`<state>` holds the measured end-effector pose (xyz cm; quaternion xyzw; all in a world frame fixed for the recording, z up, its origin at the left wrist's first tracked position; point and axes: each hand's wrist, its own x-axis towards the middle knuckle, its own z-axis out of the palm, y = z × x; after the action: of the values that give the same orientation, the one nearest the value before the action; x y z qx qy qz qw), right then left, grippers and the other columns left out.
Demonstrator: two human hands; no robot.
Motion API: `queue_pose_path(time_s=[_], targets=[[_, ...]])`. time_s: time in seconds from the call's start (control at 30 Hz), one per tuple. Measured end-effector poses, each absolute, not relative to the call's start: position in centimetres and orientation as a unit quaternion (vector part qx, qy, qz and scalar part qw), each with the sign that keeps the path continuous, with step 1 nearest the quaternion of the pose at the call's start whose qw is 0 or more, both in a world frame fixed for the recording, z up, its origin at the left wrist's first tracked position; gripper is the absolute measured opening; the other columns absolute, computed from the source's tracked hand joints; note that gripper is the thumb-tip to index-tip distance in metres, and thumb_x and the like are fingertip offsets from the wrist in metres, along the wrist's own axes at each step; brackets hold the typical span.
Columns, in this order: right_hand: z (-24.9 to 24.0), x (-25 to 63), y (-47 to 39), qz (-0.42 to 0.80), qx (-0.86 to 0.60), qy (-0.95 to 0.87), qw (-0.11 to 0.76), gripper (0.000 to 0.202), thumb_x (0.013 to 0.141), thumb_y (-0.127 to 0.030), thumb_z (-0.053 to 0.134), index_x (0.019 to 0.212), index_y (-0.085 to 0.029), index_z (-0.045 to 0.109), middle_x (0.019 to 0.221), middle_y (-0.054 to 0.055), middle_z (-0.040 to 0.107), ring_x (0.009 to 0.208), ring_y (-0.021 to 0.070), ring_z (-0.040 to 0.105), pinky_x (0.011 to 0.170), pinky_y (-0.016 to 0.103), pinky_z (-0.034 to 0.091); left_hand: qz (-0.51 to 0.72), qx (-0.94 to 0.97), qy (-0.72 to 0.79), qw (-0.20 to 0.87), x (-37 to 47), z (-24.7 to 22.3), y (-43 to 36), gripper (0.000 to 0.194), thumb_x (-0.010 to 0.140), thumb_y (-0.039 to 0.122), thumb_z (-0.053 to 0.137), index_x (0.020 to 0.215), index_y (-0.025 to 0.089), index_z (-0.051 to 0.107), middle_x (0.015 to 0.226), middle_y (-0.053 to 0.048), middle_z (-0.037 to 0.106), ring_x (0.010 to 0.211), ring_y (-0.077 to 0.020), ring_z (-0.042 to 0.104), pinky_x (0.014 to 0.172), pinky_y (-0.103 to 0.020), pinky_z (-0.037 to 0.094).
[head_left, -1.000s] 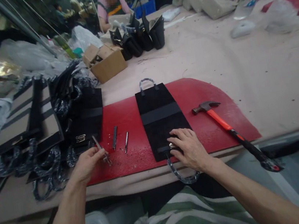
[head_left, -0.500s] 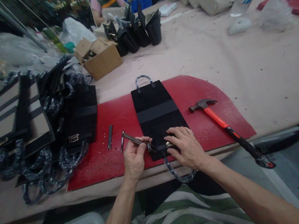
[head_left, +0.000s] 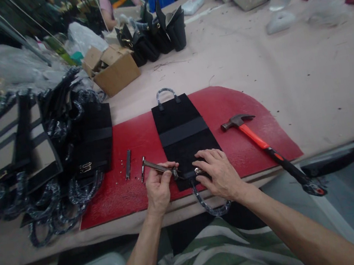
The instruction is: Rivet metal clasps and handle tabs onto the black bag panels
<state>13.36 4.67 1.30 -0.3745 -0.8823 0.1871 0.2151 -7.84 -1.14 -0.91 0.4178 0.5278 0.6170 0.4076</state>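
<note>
A flat black bag panel [head_left: 180, 123], with a plastic-wrapped handle at each end, lies in front of me. My left hand [head_left: 159, 188] is closed round a slim metal tool [head_left: 155, 166] at the panel's near left edge. The tool's right end is over the black material; its exact kind I cannot make out. My right hand [head_left: 218, 172] lies on the panel with its fingers apart, around a shiny gold metal fitting [head_left: 198, 170]. Left of the held tool lie a thin metal rod [head_left: 143, 169] and a grey metal bar [head_left: 128, 164].
Under the panel is a red mat [head_left: 235, 102], where a claw hammer [head_left: 253, 136] lies to the right. More black bag panels [head_left: 93, 135] with wrapped handles are piled left. Farther back stand a cardboard box [head_left: 116, 77], black bags [head_left: 176, 31] and a seated person [head_left: 119, 2].
The whole view has shifted slightly, so most things sit a little farther left. Both hands keep nearly the same pose on the panel, and the tool stays in my left hand.
</note>
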Motion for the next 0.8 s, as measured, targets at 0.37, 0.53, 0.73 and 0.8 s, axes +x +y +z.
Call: queue_pose_path(time_s=[0.37,0.53,0.73,0.8], targets=[[1.2,13.4,4.7,0.187,-0.373,-0.881,0.221,0.034,0.086,-0.028,0.066,0.119,-0.019,0.065,0.132,0.012,0.057,0.123,0.0304,0.046,0.107,0.049,0.031,0.525,0.554,0.556,0.331,-7.6,0.2,-1.5,0.017,0.097,0.035,0.055,0.104,0.020,0.058,0.111,-0.011,0.069,0.102,-0.0228,0.069,0.093,-0.038,0.055],[0.9,13.4,4.6,0.184,-0.378,-0.880,0.220,0.036,0.085,-0.029,0.066,0.120,-0.019,0.065,0.133,0.011,0.056,0.123,0.0305,0.045,0.108,0.050,0.031,0.506,0.553,0.579,0.322,-7.8,0.0,-1.2,0.021,0.097,0.039,0.054,0.106,0.021,0.059,0.111,-0.011,0.068,0.098,-0.0228,0.070,0.090,-0.037,0.055],[1.0,13.7,4.7,0.213,-0.361,-0.874,0.247,0.038,0.083,-0.027,0.065,0.120,-0.019,0.064,0.130,0.012,0.057,0.121,0.0299,0.047,0.106,0.049,0.033,0.507,0.561,0.574,0.315,-8.0,-0.1,-1.1,0.019,0.098,0.037,0.052,0.106,0.020,0.056,0.109,-0.010,0.068,0.100,-0.0225,0.069,0.092,-0.037,0.053],[1.4,13.9,4.3,0.227,-0.352,-0.869,0.263,0.038,0.083,-0.025,0.064,0.120,-0.018,0.064,0.131,0.012,0.056,0.122,0.0293,0.047,0.106,0.048,0.034,0.516,0.557,0.562,0.328,-8.1,-0.1,-1.1,0.019,0.097,0.037,0.054,0.103,0.020,0.056,0.108,-0.010,0.067,0.099,-0.0223,0.069,0.092,-0.037,0.054]])
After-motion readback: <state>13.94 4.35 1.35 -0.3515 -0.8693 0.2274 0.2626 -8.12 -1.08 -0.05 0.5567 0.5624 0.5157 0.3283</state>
